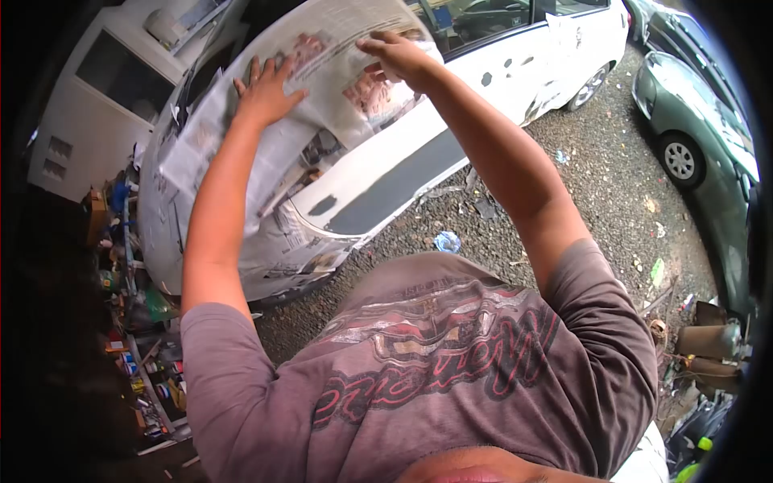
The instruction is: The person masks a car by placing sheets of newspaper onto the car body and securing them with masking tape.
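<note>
Sheets of newspaper [326, 84] cover the rear body of a white car [503, 60] in front of me. My left hand [267, 95] lies on the paper with its fingers spread. Farther right, my right hand [394, 58] is at the upper part of the paper, its fingers apart and partly bent. I see nothing held in either hand. Below the paper, a bare white panel carries a long grey patch [394, 185] and a smaller dark grey spot [324, 204]. More newspaper [294, 233] wraps the car's lower corner.
A greenish-grey car [696, 105] stands on the right, across gravel ground [596, 169]. Crumpled blue plastic [447, 241] lies near my feet. On the left, shelves [145, 370] hold assorted clutter beside a white cabinet-like body [105, 105]. Containers [713, 340] and debris sit at lower right.
</note>
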### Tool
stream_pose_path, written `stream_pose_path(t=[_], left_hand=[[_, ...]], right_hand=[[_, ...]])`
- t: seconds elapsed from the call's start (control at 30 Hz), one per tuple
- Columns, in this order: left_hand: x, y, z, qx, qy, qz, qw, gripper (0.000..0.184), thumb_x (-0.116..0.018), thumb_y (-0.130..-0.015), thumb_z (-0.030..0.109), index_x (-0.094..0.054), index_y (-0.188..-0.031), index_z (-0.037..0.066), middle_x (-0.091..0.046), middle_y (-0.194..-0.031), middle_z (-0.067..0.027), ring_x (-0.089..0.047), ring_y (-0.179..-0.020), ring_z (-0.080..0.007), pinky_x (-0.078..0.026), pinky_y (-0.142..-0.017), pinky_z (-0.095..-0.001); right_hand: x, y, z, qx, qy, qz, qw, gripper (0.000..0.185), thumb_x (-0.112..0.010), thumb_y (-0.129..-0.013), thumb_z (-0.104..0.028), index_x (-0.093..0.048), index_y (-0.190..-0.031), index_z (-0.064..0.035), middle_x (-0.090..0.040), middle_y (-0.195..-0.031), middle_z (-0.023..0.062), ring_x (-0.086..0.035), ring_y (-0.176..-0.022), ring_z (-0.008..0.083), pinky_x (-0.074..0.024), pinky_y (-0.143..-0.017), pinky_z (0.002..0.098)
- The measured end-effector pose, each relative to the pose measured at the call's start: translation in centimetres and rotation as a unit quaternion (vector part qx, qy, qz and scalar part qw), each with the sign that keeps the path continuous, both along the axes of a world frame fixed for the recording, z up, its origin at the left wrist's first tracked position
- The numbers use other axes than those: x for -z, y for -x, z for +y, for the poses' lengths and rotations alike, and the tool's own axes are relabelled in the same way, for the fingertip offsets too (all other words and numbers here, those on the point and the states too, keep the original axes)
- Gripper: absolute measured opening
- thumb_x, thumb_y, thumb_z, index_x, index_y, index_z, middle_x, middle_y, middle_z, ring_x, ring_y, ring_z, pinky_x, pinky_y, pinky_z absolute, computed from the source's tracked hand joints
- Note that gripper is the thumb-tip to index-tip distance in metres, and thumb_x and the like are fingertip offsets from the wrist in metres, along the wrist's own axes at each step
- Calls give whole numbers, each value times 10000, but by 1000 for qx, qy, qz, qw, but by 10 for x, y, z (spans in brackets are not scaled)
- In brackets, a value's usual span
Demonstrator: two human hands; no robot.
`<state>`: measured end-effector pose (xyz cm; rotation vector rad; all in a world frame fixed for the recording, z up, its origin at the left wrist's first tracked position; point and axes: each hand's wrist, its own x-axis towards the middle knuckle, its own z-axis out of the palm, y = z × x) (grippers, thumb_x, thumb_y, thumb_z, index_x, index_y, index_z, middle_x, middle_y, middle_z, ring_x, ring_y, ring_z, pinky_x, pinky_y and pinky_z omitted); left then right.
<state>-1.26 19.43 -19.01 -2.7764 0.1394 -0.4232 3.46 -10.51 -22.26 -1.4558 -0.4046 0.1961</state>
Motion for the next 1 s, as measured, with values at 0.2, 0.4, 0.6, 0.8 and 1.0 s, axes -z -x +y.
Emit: stream_pose_path(t=[0.2, 0.4, 0.6, 0.8, 1.0], left_hand=[[31, -61, 9, -27, 92, -4, 995, 953, -612, -947, 703, -167, -1713, 350, -210, -1762, -171, -74, -1643, -417, -141, -1188, -808], [45, -105, 22, 36, 136, -59, 988, 921, -580, -964, 697, -175, -1712, 344, -252, -1748, -179, -76, -1644, -417, -106, -1238, -746], [28, -148, 27, 141, 110, -110, 978, 840, -625, -979, 632, -272, -1690, 357, -393, -1669, -174, -400, -1468, -421, -321, -1189, -622], [7, -195, 14, 319, 104, -203, 920, 767, -716, -965, 525, -425, -1634, 289, -565, -1421, -162, -539, -1200, -405, -473, -1040, -512], [-1, -206, -4, 352, 127, -236, 897, 698, -732, -944, 523, -501, -1555, 276, -547, -1444, -133, -516, -1244, -391, -455, -1057, -522]], right_hand=[[17, -42, 9, 41, 114, -146, 982, 856, -821, -907, -441, -476, -1568, -21, -604, -1449, 306, -583, -1375, 393, -471, -1126, 427], [31, -41, 7, 90, 209, -272, 935, 750, -789, -898, -396, -521, -1543, -124, -645, -1318, 300, -618, -1272, 456, -477, -1096, 473], [5, -11, 4, 171, 203, -353, 897, 652, -781, -925, -363, -536, -1506, -198, -625, -1077, 187, -659, -1050, 392, -524, -918, 476], [4, 43, 2, 228, 166, -316, 906, 658, -692, -992, -240, -393, -1578, -218, -642, -1235, 156, -678, -1093, 326, -542, -950, 454], [19, 68, 25, 144, 1, -249, 958, 740, -470, -996, -50, -131, -1647, -141, -658, -1381, 176, -712, -1073, 228, -547, -1007, 397]])
